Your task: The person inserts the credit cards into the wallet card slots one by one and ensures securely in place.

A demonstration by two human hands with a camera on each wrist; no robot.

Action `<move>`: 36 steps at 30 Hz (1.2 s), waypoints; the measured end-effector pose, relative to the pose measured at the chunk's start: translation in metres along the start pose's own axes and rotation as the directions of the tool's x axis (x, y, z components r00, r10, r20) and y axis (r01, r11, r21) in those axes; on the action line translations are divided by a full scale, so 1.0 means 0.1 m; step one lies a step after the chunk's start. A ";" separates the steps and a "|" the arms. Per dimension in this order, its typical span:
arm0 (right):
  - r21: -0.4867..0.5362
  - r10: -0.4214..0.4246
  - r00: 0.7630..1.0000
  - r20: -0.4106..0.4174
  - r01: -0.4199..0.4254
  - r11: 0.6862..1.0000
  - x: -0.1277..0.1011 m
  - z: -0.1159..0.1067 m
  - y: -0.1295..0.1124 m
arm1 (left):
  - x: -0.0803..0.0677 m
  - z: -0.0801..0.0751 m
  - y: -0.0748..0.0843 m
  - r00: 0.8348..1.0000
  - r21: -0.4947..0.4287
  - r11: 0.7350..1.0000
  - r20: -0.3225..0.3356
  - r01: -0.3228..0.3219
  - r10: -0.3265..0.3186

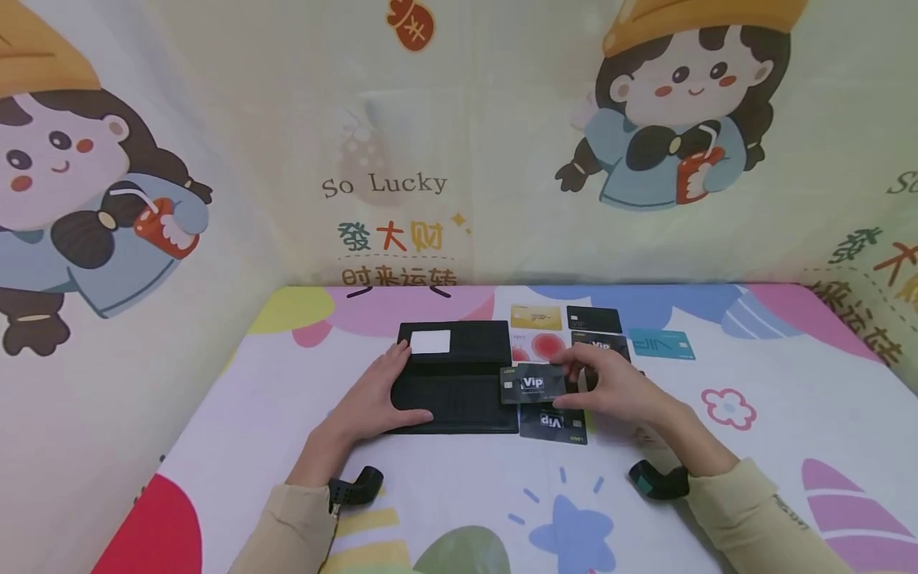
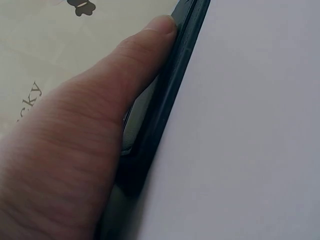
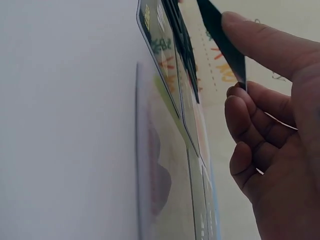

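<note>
A black wallet (image 1: 455,406) lies unfolded on the table, with a white card (image 1: 430,342) in its upper half. My left hand (image 1: 369,395) rests on the wallet's left side, fingers along the upper half and thumb on the lower; the left wrist view shows the thumb (image 2: 130,62) on the wallet's edge. My right hand (image 1: 620,383) pinches a black Vip card (image 1: 532,384) by its right end. The held card overlaps the wallet's right edge in the head view. In the right wrist view the card (image 3: 225,42) is lifted between thumb and fingers.
Another black Vip card (image 1: 552,425) lies beside the wallet, upside down. Behind my right hand are a gold card (image 1: 535,317), a black card (image 1: 594,319), a white card with red circles (image 1: 545,346), a further Vip card (image 1: 610,343) and a teal card (image 1: 661,344).
</note>
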State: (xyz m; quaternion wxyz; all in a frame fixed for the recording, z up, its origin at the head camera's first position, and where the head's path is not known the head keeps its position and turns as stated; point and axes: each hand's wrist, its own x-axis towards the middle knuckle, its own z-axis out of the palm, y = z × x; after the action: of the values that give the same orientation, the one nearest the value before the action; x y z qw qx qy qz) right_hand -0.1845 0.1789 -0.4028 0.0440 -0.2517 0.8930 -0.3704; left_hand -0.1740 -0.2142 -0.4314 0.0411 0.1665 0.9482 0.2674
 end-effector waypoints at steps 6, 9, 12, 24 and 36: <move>-0.008 -0.016 1.000 0.025 0.017 1.000 0.00 0.03 0.00 | -0.01 0.00 0.00 1.000 0.012 1.000 0.007 0.011 -0.011; -0.013 -0.005 0.999 0.039 0.006 1.000 0.00 0.04 0.01 | 0.00 0.00 0.00 1.000 0.013 1.000 0.003 -0.002 0.002; -0.012 0.003 0.999 0.051 -0.003 1.000 0.00 0.05 0.01 | 0.00 0.00 0.00 1.000 0.016 1.000 0.001 -0.012 0.012; -0.016 0.014 0.996 0.092 -0.013 1.000 0.02 0.08 -0.05 | 0.01 0.01 -0.04 0.999 0.014 0.999 0.000 -0.035 0.035; -0.025 0.015 0.994 0.107 -0.012 1.000 0.03 0.10 -0.07 | 0.01 0.01 -0.02 0.999 0.011 0.999 0.001 -0.044 0.044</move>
State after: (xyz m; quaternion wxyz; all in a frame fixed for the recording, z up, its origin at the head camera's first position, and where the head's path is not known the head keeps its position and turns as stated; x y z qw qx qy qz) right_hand -0.1820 0.1669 -0.4047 0.0915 -0.2656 0.8954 -0.3454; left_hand -0.1758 -0.2153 -0.4331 0.0344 0.1878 0.9457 0.2629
